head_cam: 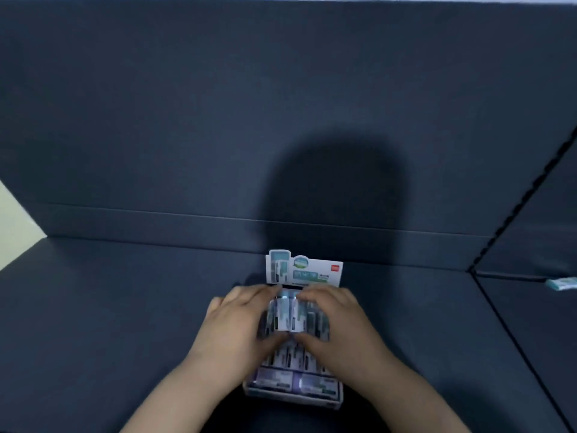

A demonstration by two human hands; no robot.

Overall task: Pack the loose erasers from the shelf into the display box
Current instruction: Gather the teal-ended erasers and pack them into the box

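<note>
The left hand (246, 320) and right hand (338, 321) pinch two erasers (290, 317) over the box (290, 398), packed with more. A loose eraser (562, 283) lies at 3 o'clock.

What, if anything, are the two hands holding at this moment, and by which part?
The left hand pinches the left eraser and the right hand the right eraser, each by its two short ends, above the display box.

Dark shelf (109, 323), display box (292, 396), eraser (562, 283) rt
</note>
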